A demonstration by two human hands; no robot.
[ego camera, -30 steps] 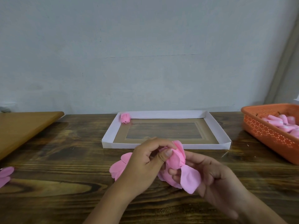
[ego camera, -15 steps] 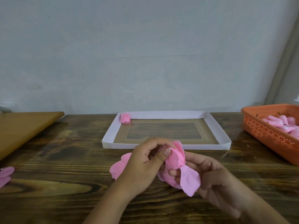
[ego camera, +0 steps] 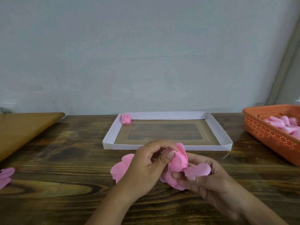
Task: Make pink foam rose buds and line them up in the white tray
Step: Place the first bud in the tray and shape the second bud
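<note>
A pink foam flower (ego camera: 178,161) is half rolled into a bud just in front of the white tray (ego camera: 226,135). My left hand (ego camera: 146,163) pinches its rolled top between thumb and fingers. My right hand (ego camera: 209,181) holds the flower from below, and one loose petal (ego camera: 197,170) lies over its fingers. More petals (ego camera: 120,168) stick out to the left behind my left hand. One finished pink bud (ego camera: 126,118) sits in the tray's far left corner.
An orange perforated basket (ego camera: 266,135) with several pink foam pieces stands at the right. A light wooden board (ego camera: 24,127) lies at the left. Loose pink petals (ego camera: 5,176) lie at the table's left edge. A wall rises behind the tray.
The loose petal has swung up from hanging low to lying flat over my right fingers. My left thumb still presses the rolled top. Both hands stay in place.
</note>
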